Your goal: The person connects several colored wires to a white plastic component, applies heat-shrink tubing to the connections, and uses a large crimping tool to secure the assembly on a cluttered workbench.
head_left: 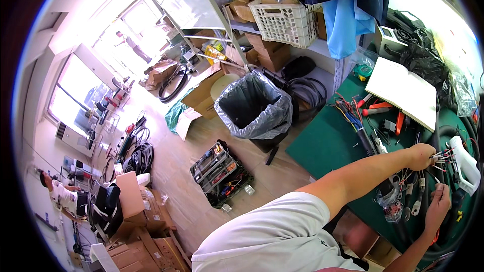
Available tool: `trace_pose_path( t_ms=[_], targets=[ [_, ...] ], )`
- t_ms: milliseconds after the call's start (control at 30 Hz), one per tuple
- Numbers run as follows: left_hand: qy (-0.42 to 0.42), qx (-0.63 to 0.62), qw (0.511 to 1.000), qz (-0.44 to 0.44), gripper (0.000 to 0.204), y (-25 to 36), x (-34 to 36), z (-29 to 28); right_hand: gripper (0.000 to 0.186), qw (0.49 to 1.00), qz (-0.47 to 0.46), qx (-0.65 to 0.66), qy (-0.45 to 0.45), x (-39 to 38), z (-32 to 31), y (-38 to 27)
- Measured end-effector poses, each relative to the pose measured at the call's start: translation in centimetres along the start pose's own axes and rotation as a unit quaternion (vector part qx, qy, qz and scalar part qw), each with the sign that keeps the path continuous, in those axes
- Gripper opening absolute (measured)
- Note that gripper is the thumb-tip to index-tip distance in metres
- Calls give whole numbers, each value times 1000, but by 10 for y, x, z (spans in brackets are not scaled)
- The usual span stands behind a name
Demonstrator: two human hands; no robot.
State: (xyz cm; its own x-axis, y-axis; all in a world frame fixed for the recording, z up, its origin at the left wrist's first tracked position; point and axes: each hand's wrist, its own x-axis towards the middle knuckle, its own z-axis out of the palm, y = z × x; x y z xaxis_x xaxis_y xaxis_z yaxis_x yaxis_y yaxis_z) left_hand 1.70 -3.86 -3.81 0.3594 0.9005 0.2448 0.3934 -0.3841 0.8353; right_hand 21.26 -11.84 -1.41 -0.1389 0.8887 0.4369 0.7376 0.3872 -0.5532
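Over the green workbench [322,146], my left hand [422,157] is closed round a bunch of thin wires [441,157] with bare or tipped ends. Right beside those wire ends lies a white pistol-shaped handle [465,166], perhaps a charging plug. Lower down, the fingers of my right hand [439,202] pinch a thin, light stick-like piece [431,176]; its kind is too small to make out. Thick black cables and metal cable lugs [416,206] lie just left of my right hand. A clear plastic bag [392,210] rests next to them.
An open notebook [403,93], red-handled pliers [377,110], a cable with fanned-out coloured wires [353,116] and a tape measure [362,72] lie on the bench. On the floor stand a lined bin [257,103] and an open toolbox [218,171]. Boxes and two people appear at left.
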Motion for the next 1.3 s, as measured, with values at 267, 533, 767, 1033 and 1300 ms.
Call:
trace_pose_path(
  t_ms=[267, 533, 767, 1033, 1300],
  targets=[
    [22, 14, 1000, 6, 18, -6, 2, 4, 30, 998, 62, 16, -12, 1, -1, 2],
    [-96, 4, 995, 10, 26, -22, 11, -8, 20, 994, -55, -100, 6, 14, -2, -20],
    [-84, -134, 987, -1, 33, -20, 10, -11, 8, 979, -101, -177, 24, 3, -21, -22],
    [-97, -141, 985, -22, 30, -16, 6, -11, 16, 976, -184, -121, -1, -15, -3, -53],
    [-98, -186, 977, -25, 30, -22, 9, -11, 28, 953, -268, -101, -96, -2, 32, -72]
  ],
)
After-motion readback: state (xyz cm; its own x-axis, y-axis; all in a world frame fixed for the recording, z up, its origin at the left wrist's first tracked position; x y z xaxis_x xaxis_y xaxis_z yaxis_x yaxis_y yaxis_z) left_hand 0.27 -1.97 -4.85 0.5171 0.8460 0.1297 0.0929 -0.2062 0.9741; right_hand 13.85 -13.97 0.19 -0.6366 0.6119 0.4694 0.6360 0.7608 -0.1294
